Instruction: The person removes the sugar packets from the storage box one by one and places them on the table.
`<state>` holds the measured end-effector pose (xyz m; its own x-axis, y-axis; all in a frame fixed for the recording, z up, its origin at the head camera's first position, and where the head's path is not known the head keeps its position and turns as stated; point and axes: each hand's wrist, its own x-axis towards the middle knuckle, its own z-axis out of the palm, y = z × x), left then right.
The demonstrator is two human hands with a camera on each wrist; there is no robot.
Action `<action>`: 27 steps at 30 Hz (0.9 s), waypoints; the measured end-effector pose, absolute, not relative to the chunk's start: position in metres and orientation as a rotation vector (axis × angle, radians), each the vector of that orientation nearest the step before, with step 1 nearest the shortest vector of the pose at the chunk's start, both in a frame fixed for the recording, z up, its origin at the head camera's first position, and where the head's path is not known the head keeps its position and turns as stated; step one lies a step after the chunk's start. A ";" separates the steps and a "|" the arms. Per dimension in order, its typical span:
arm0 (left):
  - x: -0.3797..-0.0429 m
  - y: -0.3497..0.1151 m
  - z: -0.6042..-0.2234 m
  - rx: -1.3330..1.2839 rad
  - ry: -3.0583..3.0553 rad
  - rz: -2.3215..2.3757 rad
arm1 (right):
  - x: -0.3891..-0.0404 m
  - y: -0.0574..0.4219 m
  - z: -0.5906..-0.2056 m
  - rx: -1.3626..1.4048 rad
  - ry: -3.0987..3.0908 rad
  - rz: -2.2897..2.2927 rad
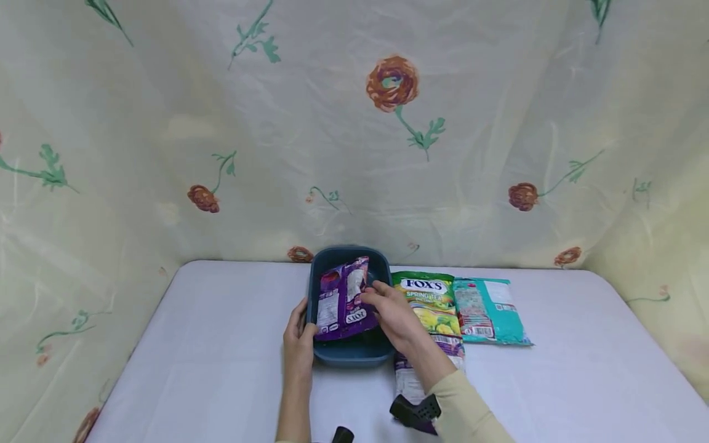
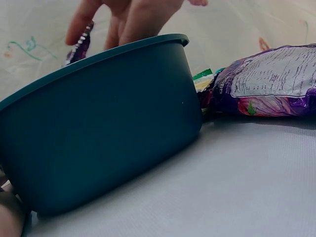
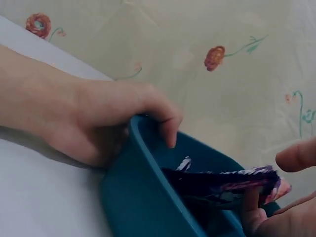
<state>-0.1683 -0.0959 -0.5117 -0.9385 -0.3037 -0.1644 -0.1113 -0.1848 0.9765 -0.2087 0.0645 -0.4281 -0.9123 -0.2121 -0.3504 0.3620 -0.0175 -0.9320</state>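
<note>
A dark blue plastic tub (image 1: 354, 357) stands on the table, and a purple Fox's candy bag (image 1: 338, 301) lies tilted inside it. My left hand (image 1: 299, 344) grips the tub's left side, the thumb hooked over the rim in the right wrist view. Over the tub's right side reaches my right hand (image 1: 396, 317); one of its fingers (image 3: 252, 205) touches the purple bag, while another stays apart from it with a visible gap. In the left wrist view most of this bag is hidden behind the tub wall.
Right of the tub lie a green-yellow Fox's Spring Tea bag (image 1: 423, 298) and a turquoise bag (image 1: 493, 311). Another purple bag (image 2: 271, 81) lies nearer the front, partly under the right forearm in the head view. A flowered curtain (image 1: 471, 154) hangs behind the white table (image 1: 232, 357).
</note>
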 end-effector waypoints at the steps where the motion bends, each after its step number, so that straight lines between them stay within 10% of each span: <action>1: -0.168 -0.096 -0.511 0.489 -1.915 -2.272 | -0.209 0.063 -0.430 0.139 1.859 -1.996; 27: -0.168 -0.095 -0.511 0.480 -1.911 -2.263 | -0.210 0.059 -0.456 0.131 2.146 -1.965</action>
